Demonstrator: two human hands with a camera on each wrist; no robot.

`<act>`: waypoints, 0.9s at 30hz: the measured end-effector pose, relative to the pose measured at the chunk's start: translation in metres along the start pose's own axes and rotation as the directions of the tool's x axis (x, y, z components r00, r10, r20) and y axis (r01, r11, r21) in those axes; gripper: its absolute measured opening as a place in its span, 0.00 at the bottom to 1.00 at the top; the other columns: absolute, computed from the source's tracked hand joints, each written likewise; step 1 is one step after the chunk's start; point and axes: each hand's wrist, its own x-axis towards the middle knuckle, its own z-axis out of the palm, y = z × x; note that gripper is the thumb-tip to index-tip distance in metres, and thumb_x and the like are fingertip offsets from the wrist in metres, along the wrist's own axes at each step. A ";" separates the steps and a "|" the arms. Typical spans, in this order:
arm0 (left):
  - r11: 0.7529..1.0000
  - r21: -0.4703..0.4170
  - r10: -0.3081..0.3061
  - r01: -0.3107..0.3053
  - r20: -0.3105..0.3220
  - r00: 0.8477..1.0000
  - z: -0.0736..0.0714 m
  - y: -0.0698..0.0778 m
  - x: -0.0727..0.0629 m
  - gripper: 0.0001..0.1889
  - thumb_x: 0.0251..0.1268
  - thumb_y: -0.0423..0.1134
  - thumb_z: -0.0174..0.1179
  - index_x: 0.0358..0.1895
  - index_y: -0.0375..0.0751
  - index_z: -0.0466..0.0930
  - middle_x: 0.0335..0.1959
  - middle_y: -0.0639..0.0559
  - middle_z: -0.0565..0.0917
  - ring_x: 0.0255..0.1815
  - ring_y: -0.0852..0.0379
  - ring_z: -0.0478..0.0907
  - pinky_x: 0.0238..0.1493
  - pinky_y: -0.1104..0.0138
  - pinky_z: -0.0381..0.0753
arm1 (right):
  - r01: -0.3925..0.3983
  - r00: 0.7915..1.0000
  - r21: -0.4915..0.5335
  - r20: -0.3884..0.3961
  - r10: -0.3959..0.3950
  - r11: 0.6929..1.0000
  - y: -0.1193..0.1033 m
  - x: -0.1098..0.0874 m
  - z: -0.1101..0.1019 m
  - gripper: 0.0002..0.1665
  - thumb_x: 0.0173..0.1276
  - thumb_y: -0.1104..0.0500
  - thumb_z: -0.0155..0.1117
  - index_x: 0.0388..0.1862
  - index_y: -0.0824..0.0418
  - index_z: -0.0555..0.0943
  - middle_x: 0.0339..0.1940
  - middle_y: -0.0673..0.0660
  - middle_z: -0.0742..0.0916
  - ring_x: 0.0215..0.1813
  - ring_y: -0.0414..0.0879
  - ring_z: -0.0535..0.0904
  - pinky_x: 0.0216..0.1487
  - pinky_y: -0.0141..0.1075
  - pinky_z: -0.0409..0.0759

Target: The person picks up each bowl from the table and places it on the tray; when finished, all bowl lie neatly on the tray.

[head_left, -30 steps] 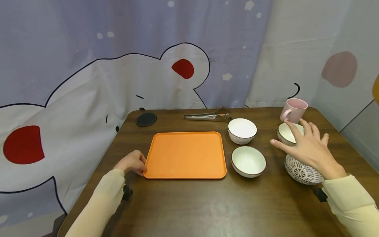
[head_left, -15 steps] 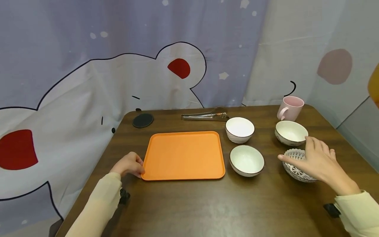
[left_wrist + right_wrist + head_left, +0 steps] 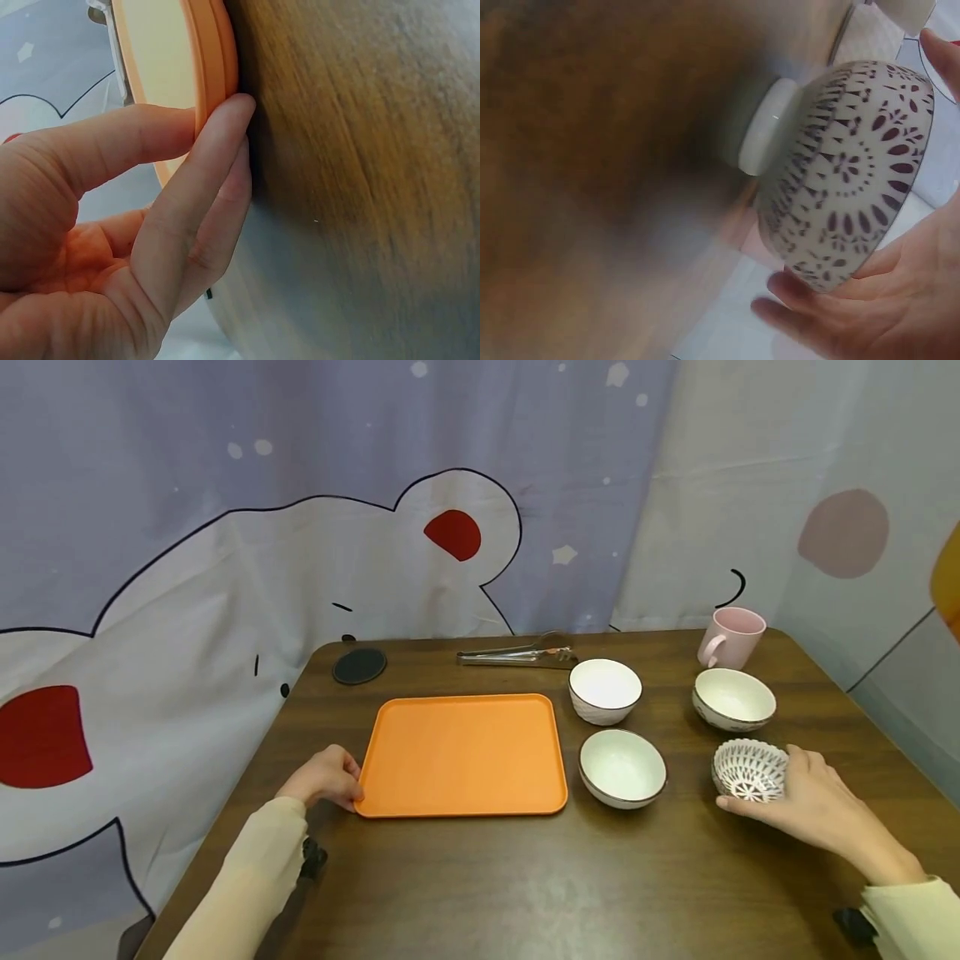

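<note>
My left hand [image 3: 330, 777] pinches the near left corner of the orange tray [image 3: 465, 756]. In the left wrist view the thumb lies on top of the tray's rim [image 3: 212, 52], with fingers underneath. On the right, my right hand [image 3: 821, 806] spans the near right side of a patterned bowl [image 3: 750, 768], thumb and fingers spread. The right wrist view has the bowl's dark-on-white outer wall [image 3: 847, 165] facing the camera. There the thumb shows apart from the rim, while other fingers lie by its lower side; firm contact is unclear.
Two white bowls, a ribbed one [image 3: 604, 692] and a smooth one [image 3: 622, 768], stand right of the tray. Another bowl [image 3: 733, 699] and a pink mug [image 3: 731, 637] are behind the patterned bowl. Metal tongs [image 3: 517, 655] and a black coaster [image 3: 359, 666] lie at the back.
My right hand has come down and toward me, from above the back right bowls to the patterned bowl's side. The left hand keeps its hold on the tray; the view has shifted slightly.
</note>
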 end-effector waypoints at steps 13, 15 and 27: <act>1.000 0.017 -0.018 0.018 0.001 1.000 0.000 0.001 -0.001 0.11 0.47 0.20 0.65 0.33 0.27 0.73 0.28 0.41 0.78 0.22 0.56 0.81 0.30 0.63 0.88 | -0.060 0.996 0.122 -0.058 0.067 0.991 0.006 -0.002 0.011 0.70 0.50 0.33 0.73 0.67 0.84 0.53 0.56 0.84 0.62 0.48 0.73 0.70 0.40 0.62 0.76; 1.000 0.009 -0.018 0.018 -0.002 1.000 0.001 0.001 -0.002 0.11 0.47 0.20 0.65 0.33 0.27 0.73 0.28 0.41 0.78 0.22 0.56 0.81 0.30 0.63 0.88 | -0.062 0.996 0.132 -0.060 0.071 0.989 0.005 -0.002 0.011 0.69 0.49 0.33 0.74 0.67 0.83 0.54 0.57 0.84 0.62 0.48 0.72 0.69 0.40 0.61 0.76; 1.000 -0.024 0.006 -0.006 0.008 1.000 0.001 -0.001 -0.001 0.10 0.47 0.19 0.64 0.33 0.26 0.73 0.28 0.41 0.77 0.23 0.56 0.81 0.30 0.63 0.88 | -0.063 0.994 0.140 -0.079 0.074 0.988 0.002 -0.003 0.010 0.67 0.47 0.36 0.77 0.66 0.82 0.56 0.57 0.85 0.63 0.51 0.74 0.67 0.44 0.63 0.74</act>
